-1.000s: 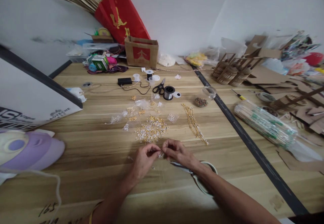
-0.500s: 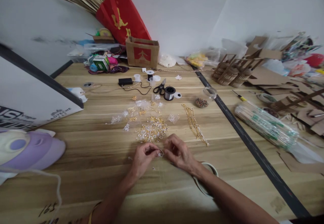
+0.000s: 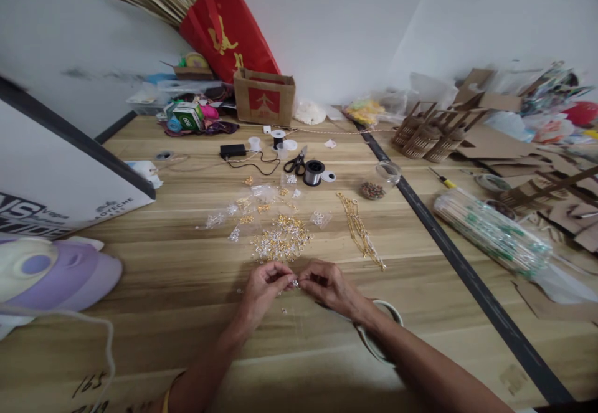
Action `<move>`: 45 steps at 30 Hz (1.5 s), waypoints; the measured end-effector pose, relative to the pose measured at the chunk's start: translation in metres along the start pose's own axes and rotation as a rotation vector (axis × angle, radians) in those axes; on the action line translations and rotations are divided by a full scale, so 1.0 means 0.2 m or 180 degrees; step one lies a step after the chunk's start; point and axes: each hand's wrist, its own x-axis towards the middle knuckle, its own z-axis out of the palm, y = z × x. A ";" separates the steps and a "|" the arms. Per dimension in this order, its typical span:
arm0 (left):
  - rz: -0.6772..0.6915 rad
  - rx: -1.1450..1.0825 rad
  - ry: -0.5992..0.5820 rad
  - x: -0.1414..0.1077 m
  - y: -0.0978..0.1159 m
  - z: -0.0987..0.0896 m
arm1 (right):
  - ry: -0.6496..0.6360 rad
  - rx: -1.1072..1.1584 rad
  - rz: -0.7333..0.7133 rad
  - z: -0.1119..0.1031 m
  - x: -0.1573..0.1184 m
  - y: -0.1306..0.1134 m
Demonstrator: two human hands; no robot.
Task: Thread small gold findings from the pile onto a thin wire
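My left hand (image 3: 264, 288) and my right hand (image 3: 329, 285) meet fingertip to fingertip low over the wooden table (image 3: 187, 313). Between them they pinch a tiny silver piece (image 3: 295, 283). Just beyond the fingers lies a heap of small gold and silver findings (image 3: 280, 242). Gold chains (image 3: 359, 229) lie to the right of the heap. A few loose bits (image 3: 283, 309) sit on the wood under my left hand. A white ring-shaped object (image 3: 383, 319) lies partly hidden under my right wrist.
Black scissors (image 3: 295, 162), a wire spool (image 3: 313, 172) and a bead jar (image 3: 374, 187) stand further back. A red bag (image 3: 224, 27) and a brown paper bag (image 3: 264, 96) are by the wall. A bundle of sticks (image 3: 490, 229) and cardboard pieces lie right; a purple-white mask (image 3: 51, 273) lies left.
My right hand reached toward the heap half a second ago and has come back to my left hand. The metal tool seen under my right wrist a second ago is now hidden.
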 end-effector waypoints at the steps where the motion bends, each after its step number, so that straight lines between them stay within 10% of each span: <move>1: 0.0000 -0.0008 0.0005 0.00 0.00 0.00 | 0.0000 0.0087 0.0075 0.00 0.00 0.00; 22: -0.0052 0.0070 -0.0039 -0.01 0.00 -0.01 | 0.0139 0.0662 0.0342 0.00 0.01 -0.01; 29: -0.0021 -0.0223 0.0004 0.00 0.00 -0.02 | 0.0779 -0.0086 -0.0566 -0.02 -0.01 -0.05; 37: 0.0044 -0.0283 -0.0019 -0.01 0.00 -0.02 | 0.0480 -0.0266 -0.0188 0.03 0.00 -0.01; 45: 0.0029 -0.0245 0.0064 -0.01 0.01 -0.02 | 0.1055 -0.0691 -0.0944 0.00 -0.03 -0.04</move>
